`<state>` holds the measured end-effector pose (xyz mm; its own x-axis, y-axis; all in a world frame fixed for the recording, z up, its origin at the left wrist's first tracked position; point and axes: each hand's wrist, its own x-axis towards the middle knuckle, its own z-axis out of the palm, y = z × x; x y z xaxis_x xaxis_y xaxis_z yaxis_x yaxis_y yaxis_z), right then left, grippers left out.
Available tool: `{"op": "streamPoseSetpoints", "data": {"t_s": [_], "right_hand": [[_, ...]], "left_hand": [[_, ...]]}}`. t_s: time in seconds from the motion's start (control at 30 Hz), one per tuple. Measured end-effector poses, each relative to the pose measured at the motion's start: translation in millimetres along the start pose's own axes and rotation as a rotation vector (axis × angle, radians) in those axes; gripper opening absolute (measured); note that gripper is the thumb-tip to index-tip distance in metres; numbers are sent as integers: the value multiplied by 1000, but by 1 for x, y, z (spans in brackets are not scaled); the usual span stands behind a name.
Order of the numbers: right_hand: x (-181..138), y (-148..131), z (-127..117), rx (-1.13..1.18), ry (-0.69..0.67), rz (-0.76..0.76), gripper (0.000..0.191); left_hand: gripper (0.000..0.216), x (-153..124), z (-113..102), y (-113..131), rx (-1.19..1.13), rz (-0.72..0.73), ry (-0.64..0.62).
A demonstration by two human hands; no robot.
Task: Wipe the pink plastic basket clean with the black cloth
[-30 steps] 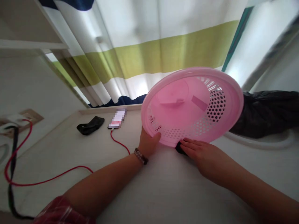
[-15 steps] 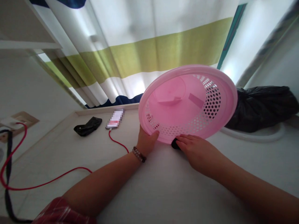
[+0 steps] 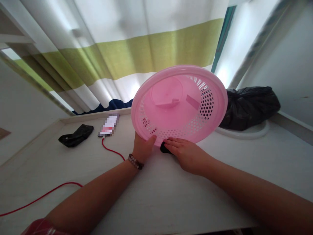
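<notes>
Basket (image 3: 171, 117), pink and perforated, is tilted above the counter (image 3: 171, 202), open side toward the wearer. Left hand (image 3: 143, 147) is clamped on the lower-left rim, thumb over the edge. Right hand (image 3: 189, 156) grips a black piece (image 3: 164, 148) at the lower rim. Black bag (image 3: 251, 109) rests at right on a white ring (image 3: 244, 135).

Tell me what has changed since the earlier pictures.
The view has turned right: everything sits farther left in it, the wall socket is nearly out of frame, and the tied black bag shows whole. Nothing was visibly grasped or released. The left hand still holds the pink basket; the right hand still covers the small black item at its rim.
</notes>
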<state>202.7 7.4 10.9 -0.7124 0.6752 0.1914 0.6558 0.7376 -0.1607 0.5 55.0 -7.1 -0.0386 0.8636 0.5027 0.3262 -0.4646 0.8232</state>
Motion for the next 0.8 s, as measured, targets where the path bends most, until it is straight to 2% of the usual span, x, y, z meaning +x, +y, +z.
{"op": "streamPoseSetpoints", "data": {"t_s": [0.23, 0.47, 0.7, 0.8], "right_hand": [[-18, -2, -20, -126, -23, 155, 41], [-14, 2, 0, -63, 8, 77, 59], [-7, 2, 7, 28, 5, 22, 64], [-8, 2, 5, 65, 12, 20, 65]], "left_hand": [[67, 1, -2, -3, 28, -10, 6], [66, 2, -2, -1, 49, 1, -10], [62, 1, -1, 2, -71, -96, -4], [56, 1, -1, 3, -153, -186, -60]]}}
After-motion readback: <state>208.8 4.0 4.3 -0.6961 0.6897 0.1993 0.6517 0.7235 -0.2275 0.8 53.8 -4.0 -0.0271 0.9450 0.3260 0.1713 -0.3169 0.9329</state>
